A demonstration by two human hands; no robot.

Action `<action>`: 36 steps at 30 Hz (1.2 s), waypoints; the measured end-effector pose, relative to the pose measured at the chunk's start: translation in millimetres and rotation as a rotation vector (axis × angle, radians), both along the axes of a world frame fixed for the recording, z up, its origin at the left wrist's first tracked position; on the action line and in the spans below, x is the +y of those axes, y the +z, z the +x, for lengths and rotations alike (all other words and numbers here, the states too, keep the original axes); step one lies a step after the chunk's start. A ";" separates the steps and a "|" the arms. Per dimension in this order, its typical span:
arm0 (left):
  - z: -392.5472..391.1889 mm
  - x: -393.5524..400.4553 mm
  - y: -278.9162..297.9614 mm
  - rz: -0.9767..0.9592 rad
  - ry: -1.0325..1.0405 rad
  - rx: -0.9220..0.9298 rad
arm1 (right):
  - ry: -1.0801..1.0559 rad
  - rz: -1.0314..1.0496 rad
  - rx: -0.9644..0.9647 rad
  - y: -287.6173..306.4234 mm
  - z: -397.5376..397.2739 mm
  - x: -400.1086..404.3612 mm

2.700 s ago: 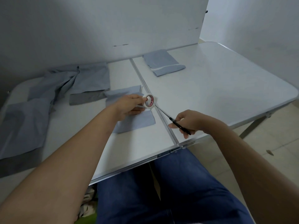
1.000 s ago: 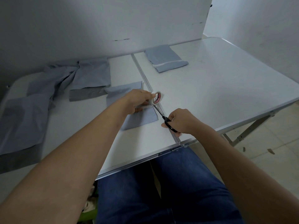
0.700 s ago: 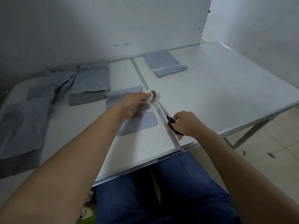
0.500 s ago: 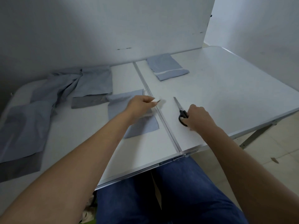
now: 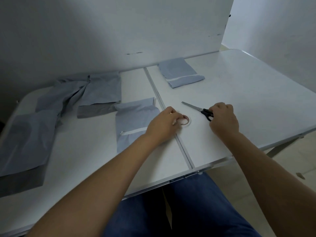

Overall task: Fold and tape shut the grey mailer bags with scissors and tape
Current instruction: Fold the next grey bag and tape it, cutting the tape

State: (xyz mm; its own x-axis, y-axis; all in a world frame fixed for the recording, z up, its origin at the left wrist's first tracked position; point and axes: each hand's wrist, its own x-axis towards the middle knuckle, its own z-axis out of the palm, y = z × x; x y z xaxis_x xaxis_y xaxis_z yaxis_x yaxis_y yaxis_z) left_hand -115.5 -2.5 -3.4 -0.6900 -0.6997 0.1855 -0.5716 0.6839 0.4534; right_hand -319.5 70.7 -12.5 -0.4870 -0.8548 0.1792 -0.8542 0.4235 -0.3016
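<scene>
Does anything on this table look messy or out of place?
Mostly tidy. The one untidy spot is the heap of unfolded grey mailer bags at the far left, bunched and overlapping at odd angles. The taped bag at the back lies flat, and so does the one beside the left hand. Nothing looks spilled or torn.

— Any writing to read on this table?

— Nothing legible. The small white roll of tape (image 5: 184, 121) lying flat just right of the table's centre seam has a reddish mark on its inner core — a printed label, by the look of it — but it is too small and blurred to make out letters.

— And the folded grey plastic mailer bag (image 5: 135, 120) to the left of the roll?

— Plain; it bears only a white strip across it, with no print that can be read.
</scene>
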 end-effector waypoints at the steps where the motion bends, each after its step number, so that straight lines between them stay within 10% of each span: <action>1: 9.0 -3.9 2.0 -0.006 0.031 0.023 | 0.023 -0.100 -0.024 -1.1 4.3 -1.4; 11: 110.2 25.0 -28.4 -0.059 0.162 -0.052 | 0.627 -0.161 -0.177 -32.6 150.2 0.9; 36: 154.0 46.0 -38.7 -0.008 0.463 -0.248 | 0.419 0.142 0.050 -43.1 165.5 2.2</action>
State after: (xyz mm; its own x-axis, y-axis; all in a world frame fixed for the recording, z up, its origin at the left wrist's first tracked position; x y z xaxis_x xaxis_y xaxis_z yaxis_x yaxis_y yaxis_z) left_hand 38.5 43.5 -42.0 -0.3322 -0.9411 0.0629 -0.9044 0.3368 0.2619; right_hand -154.0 72.9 -55.6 -0.0873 -0.9944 0.0599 -0.9729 0.0722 -0.2197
